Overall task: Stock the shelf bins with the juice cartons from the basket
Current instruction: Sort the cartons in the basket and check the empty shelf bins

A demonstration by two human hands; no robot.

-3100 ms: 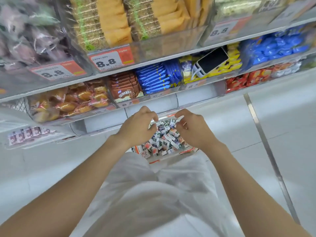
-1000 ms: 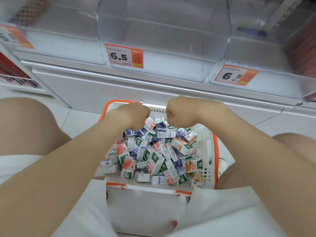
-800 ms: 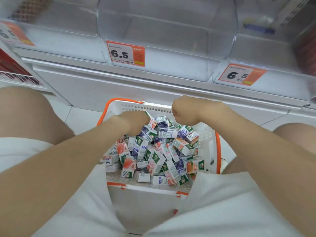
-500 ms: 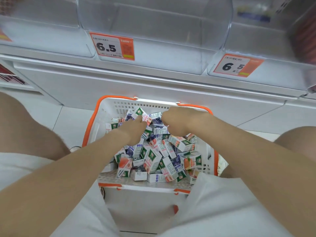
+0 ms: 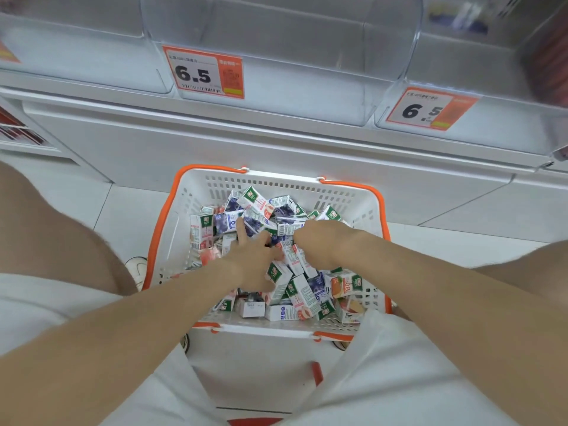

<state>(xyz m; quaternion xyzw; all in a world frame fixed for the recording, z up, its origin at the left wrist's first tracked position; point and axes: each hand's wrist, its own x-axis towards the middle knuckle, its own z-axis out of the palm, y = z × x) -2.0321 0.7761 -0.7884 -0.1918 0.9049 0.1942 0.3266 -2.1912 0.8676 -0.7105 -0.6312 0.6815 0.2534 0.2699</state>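
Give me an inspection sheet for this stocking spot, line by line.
Surface: white tiled floor; the orange-rimmed basket stands on it.
Job's things: juice cartons heaped in the basket; none seen in the clear shelf bins.
Clutter: nothing seen.
Grips: left hand rests on the cartons, fingers spread; right hand is among them, fingers hidden.
Cables: nothing seen.
Surroundings: 6.5 price tags on the bins; white shelf base.

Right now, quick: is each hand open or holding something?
Left hand: open, fingers spread on the cartons in the basket.
Right hand: fingers curled down into the cartons; whether it grips one cannot be told.
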